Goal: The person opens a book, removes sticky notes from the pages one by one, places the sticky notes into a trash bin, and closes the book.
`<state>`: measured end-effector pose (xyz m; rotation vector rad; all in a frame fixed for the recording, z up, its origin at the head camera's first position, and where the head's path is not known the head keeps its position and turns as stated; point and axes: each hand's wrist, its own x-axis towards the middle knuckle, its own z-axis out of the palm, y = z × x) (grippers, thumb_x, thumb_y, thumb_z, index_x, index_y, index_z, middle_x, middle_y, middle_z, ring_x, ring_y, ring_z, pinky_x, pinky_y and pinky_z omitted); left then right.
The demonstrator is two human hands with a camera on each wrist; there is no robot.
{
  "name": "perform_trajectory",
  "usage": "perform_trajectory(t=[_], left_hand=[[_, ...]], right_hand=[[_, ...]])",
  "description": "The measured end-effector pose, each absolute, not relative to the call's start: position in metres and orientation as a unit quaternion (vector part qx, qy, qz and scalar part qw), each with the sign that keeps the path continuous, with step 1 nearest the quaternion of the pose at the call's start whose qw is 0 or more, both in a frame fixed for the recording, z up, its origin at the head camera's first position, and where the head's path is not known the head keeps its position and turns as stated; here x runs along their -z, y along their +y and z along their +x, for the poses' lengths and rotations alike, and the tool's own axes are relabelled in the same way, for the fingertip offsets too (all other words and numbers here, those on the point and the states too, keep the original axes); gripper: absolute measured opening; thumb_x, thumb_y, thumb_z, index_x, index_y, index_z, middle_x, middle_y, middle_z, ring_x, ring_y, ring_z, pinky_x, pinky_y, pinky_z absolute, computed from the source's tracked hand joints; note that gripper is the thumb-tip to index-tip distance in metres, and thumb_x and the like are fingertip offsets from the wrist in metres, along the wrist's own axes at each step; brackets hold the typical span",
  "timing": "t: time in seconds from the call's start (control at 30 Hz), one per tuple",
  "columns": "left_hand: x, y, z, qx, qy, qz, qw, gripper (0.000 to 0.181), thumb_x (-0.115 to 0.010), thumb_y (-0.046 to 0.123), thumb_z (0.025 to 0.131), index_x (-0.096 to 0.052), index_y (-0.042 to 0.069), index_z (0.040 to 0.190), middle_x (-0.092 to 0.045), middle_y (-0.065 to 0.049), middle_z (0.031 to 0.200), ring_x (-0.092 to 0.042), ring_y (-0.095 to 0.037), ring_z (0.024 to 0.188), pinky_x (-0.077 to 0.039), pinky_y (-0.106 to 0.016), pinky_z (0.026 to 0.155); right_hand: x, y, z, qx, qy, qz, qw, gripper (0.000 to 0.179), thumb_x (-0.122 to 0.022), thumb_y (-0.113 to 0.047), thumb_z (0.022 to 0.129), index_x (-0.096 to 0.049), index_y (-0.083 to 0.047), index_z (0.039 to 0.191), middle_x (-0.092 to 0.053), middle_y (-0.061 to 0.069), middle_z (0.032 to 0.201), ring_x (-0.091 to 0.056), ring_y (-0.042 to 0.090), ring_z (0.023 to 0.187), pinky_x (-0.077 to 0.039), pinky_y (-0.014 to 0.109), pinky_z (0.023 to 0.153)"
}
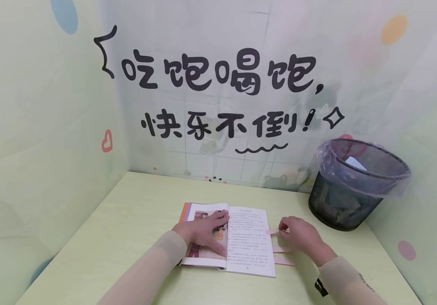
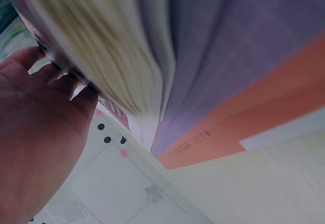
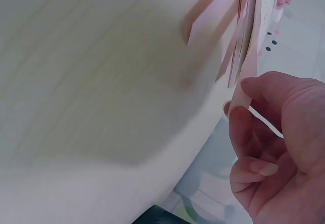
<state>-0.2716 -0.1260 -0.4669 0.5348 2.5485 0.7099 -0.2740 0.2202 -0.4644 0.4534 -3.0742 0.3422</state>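
An open book lies flat near the front edge of a pale green desk, its left page pinned under the person's left hand, whose fingers are spread straight across a colour picture. Just beside the book's right edge, the right hand pinches a thin pink paper strip between thumb and forefinger, fingers curled round it, the strip's free end touching the margin of the text page. More pink paper lies on the desk under that hand, against the book. The left wrist view shows the fanned page edges lifting above the orange cover. A black mesh waste bin lined with clear plastic stands well apart at the back right corner, below a wall decal of Chinese lettering.

The risk here, by the look of it: the pages are springy, so if the flat left hand eases off they could flip shut and knock the light strip askew or crease it.
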Motion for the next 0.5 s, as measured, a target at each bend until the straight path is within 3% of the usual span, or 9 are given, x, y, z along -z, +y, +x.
perform_trajectory(t=[0.27,0.5], left_hand=[[0.4681,-0.1270,-0.2706,-0.257,0.921,0.192,0.219,0.122,-0.095,0.060,0.079,-0.026,0.033,0.176,-0.011,0.010,0.187,-0.011,-0.026,0.174,-0.022,-0.061,0.137],[0.4686,-0.1271,-0.2716,-0.254,0.921,0.199,0.217,0.122,-0.094,0.060,0.080,-0.025,0.032,0.176,-0.010,0.010,0.187,-0.011,-0.026,0.174,-0.021,-0.060,0.138]], right_hand=[[0.4652,0.2269,-0.2765,-0.102,-0.984,0.145,0.015,0.009,-0.074,-0.012,0.098,-0.071,-0.018,0.092,-0.063,-0.005,0.082,-0.053,0.014,0.075,-0.049,0.036,0.070],[0.4649,0.2273,-0.2759,-0.097,-0.986,0.134,0.021,0.005,-0.075,-0.017,0.100,-0.074,-0.014,0.096,-0.067,-0.003,0.082,-0.055,0.014,0.074,-0.052,0.038,0.070]])
